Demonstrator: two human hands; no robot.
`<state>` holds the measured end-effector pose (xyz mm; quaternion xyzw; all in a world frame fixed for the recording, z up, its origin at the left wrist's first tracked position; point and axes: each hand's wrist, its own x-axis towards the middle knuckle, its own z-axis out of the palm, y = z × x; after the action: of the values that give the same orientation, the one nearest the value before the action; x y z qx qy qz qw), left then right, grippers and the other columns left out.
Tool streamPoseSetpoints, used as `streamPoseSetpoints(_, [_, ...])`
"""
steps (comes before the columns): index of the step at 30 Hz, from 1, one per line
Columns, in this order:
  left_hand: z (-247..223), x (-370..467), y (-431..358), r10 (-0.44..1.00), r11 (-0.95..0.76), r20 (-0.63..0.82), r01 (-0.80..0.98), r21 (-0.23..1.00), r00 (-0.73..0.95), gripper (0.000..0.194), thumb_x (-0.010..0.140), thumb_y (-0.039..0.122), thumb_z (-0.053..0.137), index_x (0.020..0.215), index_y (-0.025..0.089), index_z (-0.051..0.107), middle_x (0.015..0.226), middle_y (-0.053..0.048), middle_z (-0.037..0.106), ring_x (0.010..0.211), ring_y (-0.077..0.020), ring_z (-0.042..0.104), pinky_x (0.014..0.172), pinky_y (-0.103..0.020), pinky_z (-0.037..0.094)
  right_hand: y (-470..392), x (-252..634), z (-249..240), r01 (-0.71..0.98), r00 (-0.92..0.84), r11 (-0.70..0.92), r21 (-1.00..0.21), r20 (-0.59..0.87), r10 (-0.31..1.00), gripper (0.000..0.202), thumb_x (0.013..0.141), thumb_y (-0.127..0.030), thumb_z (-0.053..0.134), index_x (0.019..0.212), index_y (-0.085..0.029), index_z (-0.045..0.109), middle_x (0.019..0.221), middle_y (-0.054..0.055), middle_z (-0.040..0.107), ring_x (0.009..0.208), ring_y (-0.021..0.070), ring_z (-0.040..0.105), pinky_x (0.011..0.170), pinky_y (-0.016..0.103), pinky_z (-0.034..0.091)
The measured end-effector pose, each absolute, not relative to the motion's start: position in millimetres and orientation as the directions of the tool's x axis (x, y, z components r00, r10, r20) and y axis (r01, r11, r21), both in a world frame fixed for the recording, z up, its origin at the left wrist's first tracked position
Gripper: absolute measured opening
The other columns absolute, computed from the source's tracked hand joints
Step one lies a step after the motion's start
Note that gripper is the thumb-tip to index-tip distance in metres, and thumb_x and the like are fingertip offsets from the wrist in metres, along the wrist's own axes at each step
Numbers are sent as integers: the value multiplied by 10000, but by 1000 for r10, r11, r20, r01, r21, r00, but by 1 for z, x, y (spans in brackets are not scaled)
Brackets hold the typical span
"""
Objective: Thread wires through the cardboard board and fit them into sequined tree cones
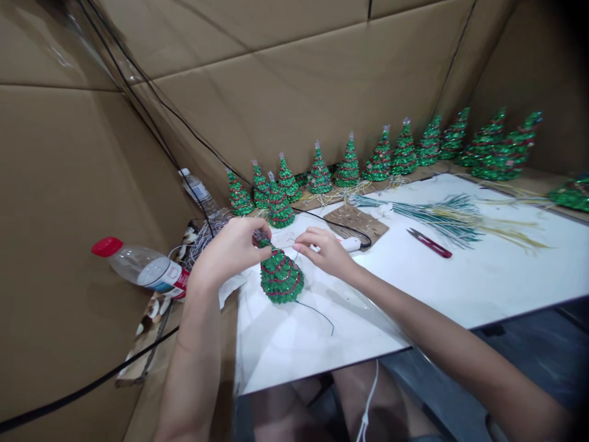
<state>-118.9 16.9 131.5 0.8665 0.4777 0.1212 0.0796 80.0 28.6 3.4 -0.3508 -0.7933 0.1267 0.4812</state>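
Note:
A small green tinsel tree point(281, 276) with red garland stands on the white board point(294, 350). My left hand point(237, 245) is closed round its top, thumb and fingers pinched together. Just right of the treetop, my right hand point(322, 248) pinches a thin dark wire, its thumb and forefinger together. Another thin green wire point(319, 314) trails from the tree's base over the board. Behind my right hand lies a white tool point(350, 244) with a black cord, partly hidden by the hand.
Several finished-looking trees point(348, 162) line the cardboard wall. Green and yellow wires point(427, 215), red snips point(430, 243) and a brown wooden piece point(356, 224) lie on the board. A red-capped bottle point(142, 267) leans at the left, near a smaller bottle point(196, 187). Black cables hang across the left.

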Motion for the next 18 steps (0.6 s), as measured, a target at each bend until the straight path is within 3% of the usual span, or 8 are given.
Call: streamPoseSetpoints(18, [131,-116,17,851,-525,146,816,244,504,107,715,238,624,790,178,670,669,-7,660,601,-153,590,537,-231,414,29,80,4,425,-290,716,-554,666,687,271,948,-374,537,819,-184,680,745,27,601,706,155,553,667,274,405])
